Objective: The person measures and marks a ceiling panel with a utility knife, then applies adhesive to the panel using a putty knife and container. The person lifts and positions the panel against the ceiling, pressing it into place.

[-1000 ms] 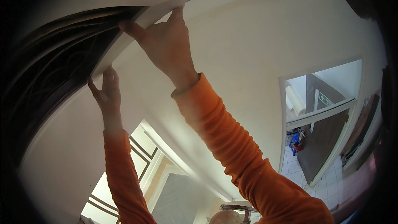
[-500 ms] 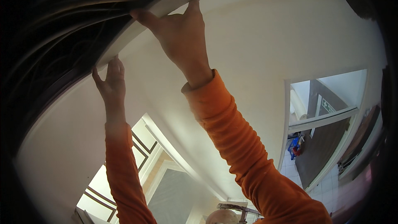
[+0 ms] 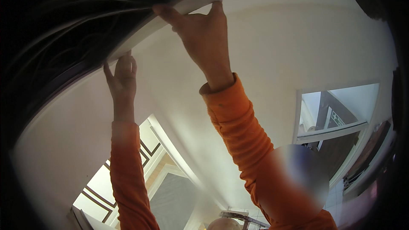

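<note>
Both arms reach up in orange sleeves toward a white panel edge (image 3: 138,36) that borders a dark opening (image 3: 81,25) at the upper left. My right hand (image 3: 202,40) pinches this edge, thumb on the dark side and fingers on the wall side, with part of the fingers hidden. Farther down the same edge, at the left, my left hand (image 3: 123,74) grips it from below, thumb apart from the raised fingers. Curved dark lines, like cables or pipes, show dimly inside the opening.
At the right, a doorway (image 3: 296,115) shows a dark door and a green sign. A blurred round patch (image 3: 304,174) overlaps my right sleeve. Lower left are dark-barred bright panes and a grey panel (image 3: 172,200). A metal frame (image 3: 245,218) stands beside a rounded tan shape at the bottom.
Both hands and the white edge sit farther right in view, the right hand more so. The blurred round patch has appeared before the doorway. Both grips look the same.
</note>
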Motion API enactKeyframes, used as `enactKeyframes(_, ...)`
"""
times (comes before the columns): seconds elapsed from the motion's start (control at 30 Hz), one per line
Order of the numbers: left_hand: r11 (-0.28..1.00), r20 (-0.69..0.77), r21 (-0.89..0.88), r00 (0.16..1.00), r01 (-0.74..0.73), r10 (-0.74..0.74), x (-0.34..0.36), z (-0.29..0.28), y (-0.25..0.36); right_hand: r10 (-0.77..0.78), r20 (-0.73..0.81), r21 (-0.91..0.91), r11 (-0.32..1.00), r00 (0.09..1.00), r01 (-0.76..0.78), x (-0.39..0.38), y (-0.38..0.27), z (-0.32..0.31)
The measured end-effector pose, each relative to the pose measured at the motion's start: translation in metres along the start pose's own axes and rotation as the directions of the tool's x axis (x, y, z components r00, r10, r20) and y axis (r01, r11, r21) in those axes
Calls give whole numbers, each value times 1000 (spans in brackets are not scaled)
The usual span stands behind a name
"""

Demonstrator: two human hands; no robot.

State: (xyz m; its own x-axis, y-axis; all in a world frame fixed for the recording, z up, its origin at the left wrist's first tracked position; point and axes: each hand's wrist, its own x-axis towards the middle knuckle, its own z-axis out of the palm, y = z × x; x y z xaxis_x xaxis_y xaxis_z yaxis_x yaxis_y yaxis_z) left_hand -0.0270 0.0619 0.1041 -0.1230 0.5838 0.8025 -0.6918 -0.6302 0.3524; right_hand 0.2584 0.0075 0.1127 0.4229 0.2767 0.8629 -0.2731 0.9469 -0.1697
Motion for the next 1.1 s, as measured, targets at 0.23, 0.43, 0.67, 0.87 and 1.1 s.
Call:
enactKeyframes(0.23, 882, -12, 470, 999, -32, 43, -4, -1, -19, 7, 79, -6, 1000, 997, -6, 14, 3, -12)
enactKeyframes(0.43, 462, -135, 887, 962, 11, 235, -12, 17, -19, 336, -206, 45, 941, 919, -334, 13, -49, 13)
enactKeyframes(0.67, -467, 465, 856, 727, -224, 505, -23, 18, 21, 501, -64, -20, 864, 863, -503, 21, -87, -9)
enactKeyframes(0.87, -789, 828, 329, 561, -518, -23, 8, 52, 92, -111, -101, -178, 980, 989, 91, -19, -29, 18)
enactKeyframes(1.1, -744, 293, 435, 861, -506, -415, 47, 99, 98, -134, 8, 13, 991, 991, 134, -19, -10, 6)
